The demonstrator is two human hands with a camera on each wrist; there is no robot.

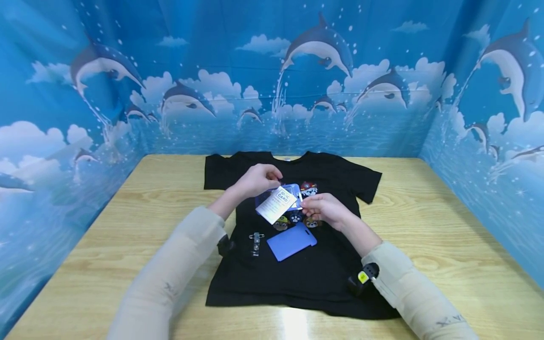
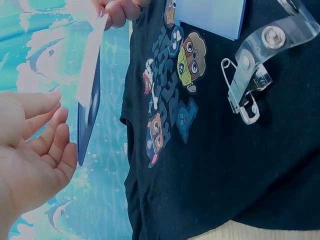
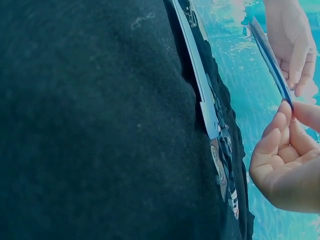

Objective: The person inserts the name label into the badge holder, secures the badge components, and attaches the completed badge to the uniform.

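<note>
My right hand (image 1: 325, 208) pinches the edge of a blue card holder (image 1: 295, 188) between thumb and fingertips, above the shirt. A white card (image 1: 276, 205) printed "ID/IC CARD" lies slanted against the holder's face. Beside its upper edge is my left hand (image 1: 261, 179); in the left wrist view its fingers (image 2: 50, 140) are loosely bent, with no card between thumb and forefinger. Whether other fingertips touch the holder, I cannot tell. Below, on the black T-shirt (image 1: 335, 278), lie a flat blue holder piece (image 1: 292, 242) and a clear strap clip with a safety pin (image 1: 256, 243).
The T-shirt is spread on a wood-grain table (image 1: 161, 198), with cartoon dogs (image 2: 190, 65) printed on its chest. Behind and beside the table hangs a blue curtain (image 1: 238, 118) with dolphins.
</note>
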